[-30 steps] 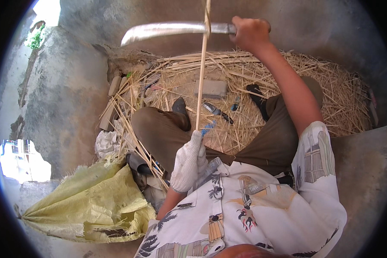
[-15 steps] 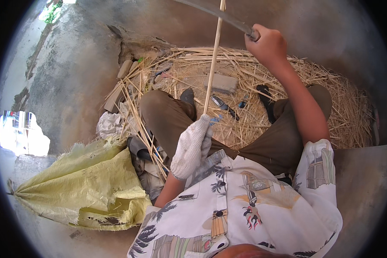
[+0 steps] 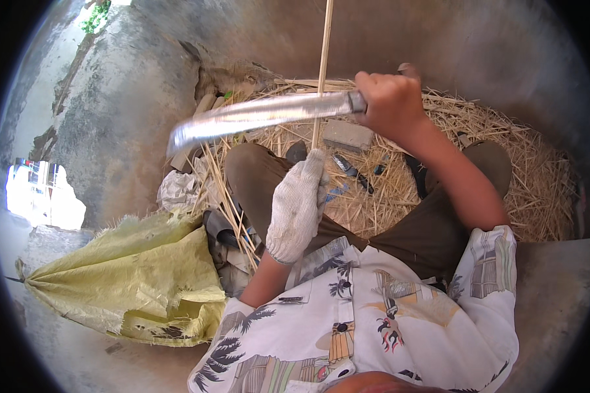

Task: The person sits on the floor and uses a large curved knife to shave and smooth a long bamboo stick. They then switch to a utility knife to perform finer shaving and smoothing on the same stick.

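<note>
Swung back down across the stick, the long knife (image 3: 262, 116) now lies level against the thin bamboo strip (image 3: 322, 72). Gloved left hand (image 3: 298, 203) clamps the strip upright for shaving; bare right hand (image 3: 390, 98) grips the handle above the straw (image 3: 505, 157).

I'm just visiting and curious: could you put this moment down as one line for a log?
left hand: gloved, grips thin stick upright | right hand: bare, holds long knife, blade across stick | below: straw pile | beside: yellow sack

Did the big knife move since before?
Yes. The knife in the right hand swung back down across the bamboo stick, toward the grey block.
</note>
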A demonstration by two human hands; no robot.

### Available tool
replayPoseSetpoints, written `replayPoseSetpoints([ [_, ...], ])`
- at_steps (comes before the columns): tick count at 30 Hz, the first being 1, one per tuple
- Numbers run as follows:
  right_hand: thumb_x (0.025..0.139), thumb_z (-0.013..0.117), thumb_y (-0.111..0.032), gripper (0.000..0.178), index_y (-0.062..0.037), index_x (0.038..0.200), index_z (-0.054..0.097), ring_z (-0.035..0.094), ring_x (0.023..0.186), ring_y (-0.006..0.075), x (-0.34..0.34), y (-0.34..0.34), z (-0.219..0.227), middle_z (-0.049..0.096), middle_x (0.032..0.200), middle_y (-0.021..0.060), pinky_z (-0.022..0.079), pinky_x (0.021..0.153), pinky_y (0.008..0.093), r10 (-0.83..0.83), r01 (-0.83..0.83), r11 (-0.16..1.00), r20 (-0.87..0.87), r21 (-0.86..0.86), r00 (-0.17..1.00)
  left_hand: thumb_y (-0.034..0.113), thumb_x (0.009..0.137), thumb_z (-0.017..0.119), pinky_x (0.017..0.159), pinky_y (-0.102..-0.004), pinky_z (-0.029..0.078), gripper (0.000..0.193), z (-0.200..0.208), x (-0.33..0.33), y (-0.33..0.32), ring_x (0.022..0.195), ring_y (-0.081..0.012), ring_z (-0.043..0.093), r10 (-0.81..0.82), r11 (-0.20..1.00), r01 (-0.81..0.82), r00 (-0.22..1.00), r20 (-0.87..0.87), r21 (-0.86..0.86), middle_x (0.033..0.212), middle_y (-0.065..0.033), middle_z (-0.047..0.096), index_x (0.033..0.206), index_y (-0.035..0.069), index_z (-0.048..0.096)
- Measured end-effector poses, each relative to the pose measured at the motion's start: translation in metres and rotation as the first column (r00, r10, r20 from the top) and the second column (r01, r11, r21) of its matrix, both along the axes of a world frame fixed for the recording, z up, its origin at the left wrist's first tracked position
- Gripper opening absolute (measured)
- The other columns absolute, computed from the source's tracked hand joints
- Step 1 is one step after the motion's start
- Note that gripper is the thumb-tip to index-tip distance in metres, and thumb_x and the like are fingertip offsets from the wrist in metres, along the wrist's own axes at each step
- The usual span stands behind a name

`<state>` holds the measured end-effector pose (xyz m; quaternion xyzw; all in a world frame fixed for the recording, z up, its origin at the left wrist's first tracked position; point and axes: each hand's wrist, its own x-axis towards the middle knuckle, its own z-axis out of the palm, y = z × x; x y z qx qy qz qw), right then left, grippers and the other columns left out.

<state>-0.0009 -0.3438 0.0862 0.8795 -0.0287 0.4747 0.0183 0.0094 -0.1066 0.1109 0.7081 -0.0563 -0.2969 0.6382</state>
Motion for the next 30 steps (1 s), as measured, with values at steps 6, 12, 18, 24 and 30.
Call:
replayPoseSetpoints([
  [6, 0.069, 0.076, -0.02, 0.023, -0.0125, 0.073, 0.055, 0.063, 0.051, 0.0231, -0.011, 0.007, 0.005, 0.059, 0.058, 0.0043, 0.047, 0.056, 0.0365, -0.033, 0.032, 0.998, 0.002, 0.056, 0.999, 0.039, 0.104, 0.061, 0.045, -0.0212, 0.032, 0.035, 0.003, -0.006, -0.006, 0.048, -0.0048, 0.041, 0.004, 0.997, -0.013, 0.993, 0.116, 0.071, 0.06, 0.0043, 0.047, 0.086, 0.008, 0.063],
  [12, 0.075, 0.075, -0.023, 0.021, -0.0134, 0.069, 0.057, 0.065, 0.054, 0.0248, -0.002, -0.005, -0.003, 0.061, 0.059, 0.0071, 0.05, 0.053, 0.0418, -0.102, 0.101, 0.995, -0.028, -0.023, 0.994, 0.039, 0.105, 0.058, 0.054, -0.0252, 0.041, 0.038, -0.031, 0.003, 0.006, 0.06, -0.008, 0.049, -0.234, 0.967, 0.055, 0.579, 0.781, 0.248, 0.069, -0.0001, 0.053, 0.093, 0.004, 0.064],
  [18, 0.077, 0.074, -0.022, 0.019, -0.0129, 0.071, 0.058, 0.066, 0.056, 0.0262, -0.008, -0.05, 0.014, 0.063, 0.06, 0.0062, 0.051, 0.054, 0.0424, -0.326, 0.328, 0.905, -0.051, 0.27, 0.944, 0.044, 0.105, 0.056, 0.055, -0.0273, 0.039, 0.045, -0.019, -0.01, 0.0, 0.058, -0.0088, 0.045, -0.118, 0.982, 0.075, 0.958, 0.26, 0.172, 0.066, -0.0007, 0.048, 0.087, 0.003, 0.061],
  [24, 0.073, 0.074, -0.024, 0.019, -0.0134, 0.07, 0.059, 0.067, 0.053, 0.0246, -0.004, 0.01, -0.016, 0.062, 0.057, 0.0062, 0.051, 0.065, 0.0496, 0.012, -0.008, 0.999, -0.066, 0.048, 0.998, 0.041, 0.105, 0.058, 0.043, -0.0219, 0.024, 0.039, 0.005, -0.006, -0.003, 0.044, -0.0045, 0.034, -0.039, 0.999, 0.039, 0.999, 0.023, -0.023, 0.058, 0.0056, 0.042, 0.083, 0.009, 0.061],
  [30, 0.071, 0.073, -0.017, 0.019, -0.0123, 0.074, 0.055, 0.065, 0.055, 0.025, -0.003, -0.015, -0.005, 0.061, 0.061, 0.0033, 0.046, 0.057, 0.0411, -0.056, 0.057, 0.995, -0.012, 0.084, 0.998, 0.043, 0.104, 0.059, 0.041, -0.0228, 0.023, 0.041, -0.007, -0.01, 0.002, 0.043, -0.0046, 0.033, -0.023, 1.0, 0.023, 0.999, 0.027, -0.012, 0.057, 0.0055, 0.041, 0.081, 0.01, 0.059],
])
